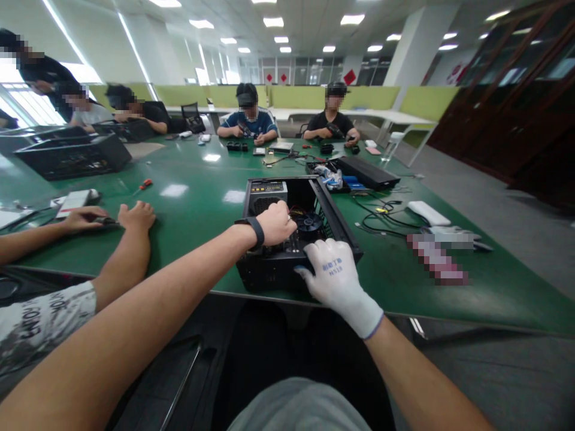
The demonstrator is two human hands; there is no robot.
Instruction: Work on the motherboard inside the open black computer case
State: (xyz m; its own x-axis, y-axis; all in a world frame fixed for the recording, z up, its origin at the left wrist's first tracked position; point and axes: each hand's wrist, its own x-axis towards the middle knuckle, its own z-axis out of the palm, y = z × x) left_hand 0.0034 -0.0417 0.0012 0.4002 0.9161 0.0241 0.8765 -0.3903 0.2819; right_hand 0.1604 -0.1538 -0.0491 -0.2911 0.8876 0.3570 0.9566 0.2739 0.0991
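A long green table (188,209) fills the view, with other people seated along its far side and a co-worker's bare hands (137,216) resting on it to the left. Right at the near edge, in front of the person, sits an open black case (269,269) with its side panel off. It looks like stiff sheet metal, probably heavy with its power supply (268,194) fitted, and likely to slide on the glossy top. The outer walls and corners seem the safe places to hold; the rims may be sharp and the parts inside are fragile. The right hand (335,275), in a white glove, lies over the near right rim, fingers bent down around it and thumb stretched along the front wall, bracing the box. The left hand (276,222), bare with a dark wristband (257,232), reaches inside just beside the fan (309,222). Its fingers are curled under and hidden, so whether they pinch anything cannot be told. Loose cables (381,218) lie to the right, and a red screwdriver (142,185) lies well to the left.
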